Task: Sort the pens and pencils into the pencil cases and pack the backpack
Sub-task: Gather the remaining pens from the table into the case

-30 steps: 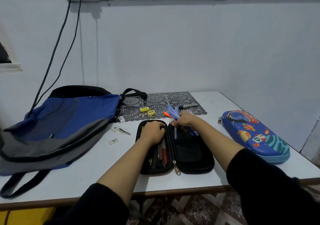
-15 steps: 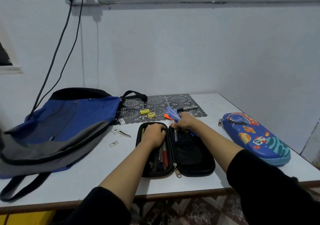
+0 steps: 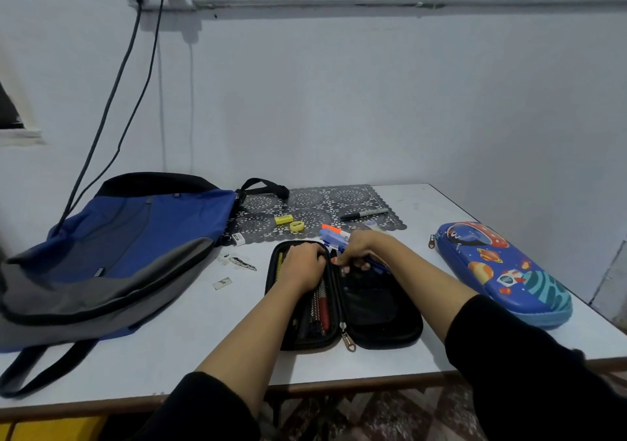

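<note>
On my feed the black pencil case [image 3: 380,308] lay open flat at the near middle of the table [image 3: 169,338], with its zipper pull [image 3: 349,342] hanging at the near end of the spine. The left hand [image 3: 303,264] rested knuckles-up over the far end of the case's left half, fingers bent down onto the contents; I could not tell whether they gripped anything. A red pen [image 3: 324,305] and some darker ones showed below that hand, lying lengthwise in the left half, and a yellow pencil [image 3: 279,265] ran along its outer edge.

The right hand [image 3: 356,250] sat at the far end of the right half, curled tight around a bundle of pens [image 3: 334,237]; these were mostly blue with one orange tip, and they stuck out past the knuckles towards the lace mat [image 3: 319,203]. The right half of the case looked dark, and I could not make out anything in it.

The space-print pencil case [image 3: 502,271] lay closed near the right edge of the table, well apart from the hands; the backpack [image 3: 118,237] lay flat on the left. On the mat I saw a black marker [image 3: 364,214], a yellow eraser [image 3: 283,219] and a yellow sharpener [image 3: 297,226]; a white eraser [image 3: 239,238] sat at the mat's near left corner, just beside the backpack.
</note>
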